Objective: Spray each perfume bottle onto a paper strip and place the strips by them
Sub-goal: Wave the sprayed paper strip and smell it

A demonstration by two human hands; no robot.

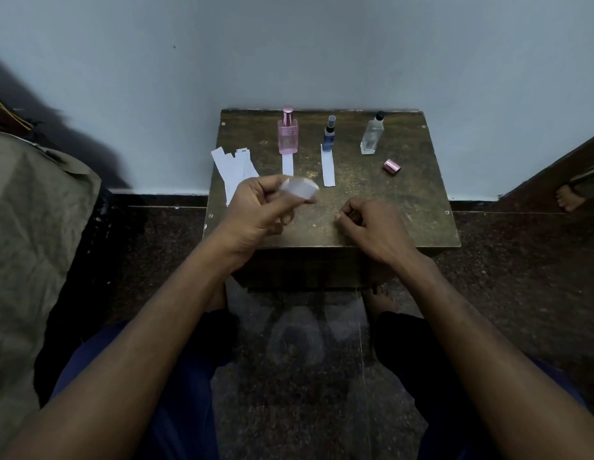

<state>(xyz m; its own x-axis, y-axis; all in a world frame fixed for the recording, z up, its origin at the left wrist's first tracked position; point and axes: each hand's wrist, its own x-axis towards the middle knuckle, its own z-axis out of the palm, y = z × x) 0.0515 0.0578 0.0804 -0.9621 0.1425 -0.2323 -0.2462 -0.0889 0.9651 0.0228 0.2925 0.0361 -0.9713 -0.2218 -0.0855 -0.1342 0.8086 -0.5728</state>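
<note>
Three perfume bottles stand in a row at the back of a small brown table (405, 210): a pink bottle (287, 136), a small blue bottle (329, 136) and a clear bottle (372, 136). One white paper strip (288, 164) lies in front of the pink bottle. Another strip (328, 167) lies in front of the blue one. My left hand (255, 207) is raised over the table's front left and pinches a blurred white paper strip (300, 189). To the right, my right hand (368, 224) rests on the table with its fingers curled and nothing visible in it.
A pile of spare paper strips (234, 171) hangs over the table's left edge. A pink cap (392, 167) lies on its side in front of the clear bottle. The wall is right behind the table. A cloth-covered object (30, 227) stands at the left; someone's bare foot (569, 197) shows at the right.
</note>
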